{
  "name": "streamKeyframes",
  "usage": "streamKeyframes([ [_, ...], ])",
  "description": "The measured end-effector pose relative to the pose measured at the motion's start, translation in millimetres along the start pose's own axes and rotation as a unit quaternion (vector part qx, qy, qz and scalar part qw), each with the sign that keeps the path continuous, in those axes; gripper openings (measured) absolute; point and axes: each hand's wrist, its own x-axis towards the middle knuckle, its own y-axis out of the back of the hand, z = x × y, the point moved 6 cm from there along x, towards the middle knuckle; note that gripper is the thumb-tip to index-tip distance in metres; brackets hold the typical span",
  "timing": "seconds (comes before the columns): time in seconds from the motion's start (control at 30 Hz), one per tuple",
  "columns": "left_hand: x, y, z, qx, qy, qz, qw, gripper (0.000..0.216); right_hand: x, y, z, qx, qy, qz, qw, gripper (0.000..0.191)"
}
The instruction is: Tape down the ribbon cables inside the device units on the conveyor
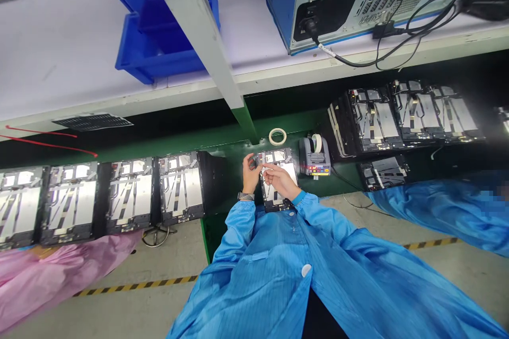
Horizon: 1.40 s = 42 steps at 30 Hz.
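Blue antistatic sleeves [234, 233] lead to your hands, held close together over a metal-backed tablet frame [274, 197] at the edge of the green bench [234, 156]. Your left hand [250, 174], wearing a wristwatch [246, 196], and your right hand [280, 181] are both working at the frame's upper part, with fingertips nearly meeting; whatever they pinch is too small to tell. You can't tell whether the frame is lifted. A tape dispenser [314, 156] and a loose tape roll [277, 136] sit just beyond. More tablet frames [181, 188] line the bench on both sides. On the shelf above are blue plastic bins [159, 45]; their contents are hidden. A power supply unit [338, 0] sits there too.
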Motion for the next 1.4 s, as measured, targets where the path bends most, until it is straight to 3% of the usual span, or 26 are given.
streamKeyframes([
  [0.17,-3,2,14,0.053,-0.046,0.001,0.998,0.054,1,2,0,0.014,-0.013,0.003,1.0,0.044],
  [0.4,1,0,26,0.14,-0.114,-0.056,0.982,0.016,5,0,-2,0.027,-0.025,0.008,0.999,0.035],
  [0.53,2,3,28,0.172,-0.107,-0.058,0.978,0.018,10,4,-10,0.012,-0.121,0.002,0.993,0.03],
  [0.63,2,4,29,0.166,-0.1,-0.056,0.979,0.018,5,8,-18,-0.1,-0.196,-0.044,0.975,0.035],
  [0.7,2,4,29,0.169,-0.097,-0.056,0.979,0.018,2,13,-30,-0.258,-0.142,-0.047,0.955,0.035],
  [0.77,3,4,29,0.175,-0.099,-0.058,0.978,0.018,1,14,-48,-0.436,0.002,-0.018,0.9,0.031],
  [0.87,3,5,29,0.171,-0.102,-0.056,0.978,0.019,-1,2,-62,-0.631,0.176,-0.007,0.756,0.039],
  [0.97,2,6,28,0.172,-0.104,-0.061,0.978,0.017,6,-4,-56,-0.735,0.192,-0.038,0.65,0.052],
  [1.03,0,6,29,0.176,-0.106,-0.062,0.977,0.015,9,-6,-54,-0.771,0.184,-0.051,0.608,0.055],
  [1.1,1,5,31,0.178,-0.113,-0.054,0.976,0.013,7,-6,-57,-0.785,0.188,-0.051,0.588,0.045],
  [1.17,3,4,34,0.178,-0.125,-0.046,0.975,0.011,-1,-2,-65,-0.765,0.209,-0.029,0.608,0.034],
  [1.27,9,3,35,0.159,-0.132,-0.043,0.977,0.024,-25,22,-82,-0.667,0.257,0.059,0.697,0.029],
  [1.33,8,7,29,0.128,-0.102,-0.028,0.986,0.045,-49,57,-88,-0.573,0.278,0.159,0.755,0.029],
  [1.4,-2,13,16,0.106,-0.043,-0.003,0.993,0.061,-77,103,-84,-0.477,0.279,0.274,0.787,0.031],
])
